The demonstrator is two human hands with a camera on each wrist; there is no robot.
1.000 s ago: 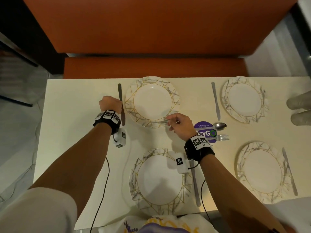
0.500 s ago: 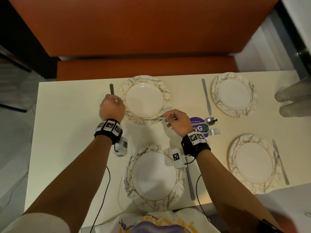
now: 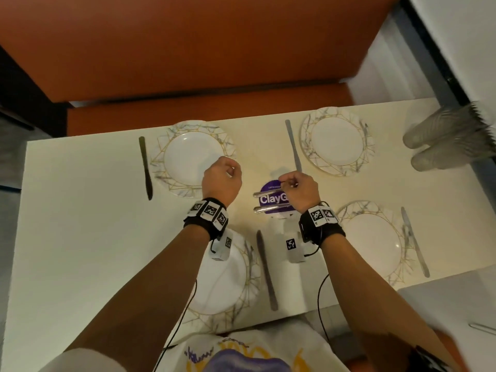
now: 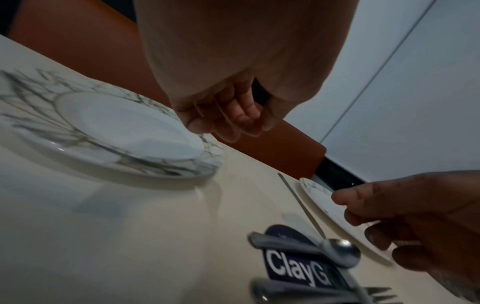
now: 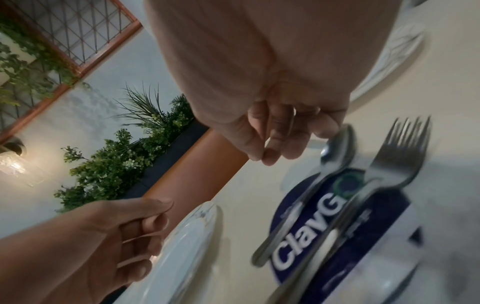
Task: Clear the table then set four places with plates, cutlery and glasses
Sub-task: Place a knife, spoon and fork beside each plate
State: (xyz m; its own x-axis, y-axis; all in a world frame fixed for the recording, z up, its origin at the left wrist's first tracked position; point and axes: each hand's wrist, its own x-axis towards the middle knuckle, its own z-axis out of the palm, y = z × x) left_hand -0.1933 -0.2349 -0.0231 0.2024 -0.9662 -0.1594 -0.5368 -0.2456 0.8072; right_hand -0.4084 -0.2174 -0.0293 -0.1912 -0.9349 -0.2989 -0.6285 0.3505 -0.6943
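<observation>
Plates (image 3: 193, 157) with knives (image 3: 145, 167) lay at all four places on the table (image 3: 80, 237), but we judged a spoon (image 5: 335, 156), a fork (image 5: 397, 160) and the stacked glasses (image 3: 442, 140) not yet placed, our left hand (image 3: 221, 181) curled empty, our right hand (image 3: 299, 189) pinching what seemed a thin utensil (image 3: 281, 180).

Cream table (image 3: 80, 251), 4 plates (image 3: 336, 142) w/ knives (image 3: 145, 167), spoon (image 4: 340, 254) & fork (image 5: 400, 148) on purple sticker (image 3: 271, 201), glasses (image 3: 434, 135) far rt.

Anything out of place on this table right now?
Yes. A spoon and a fork lie across the purple ClayGo sticker mid-table, beside no plate, while each of the four plates has only a knife. The right hand pinches another utensil.
</observation>
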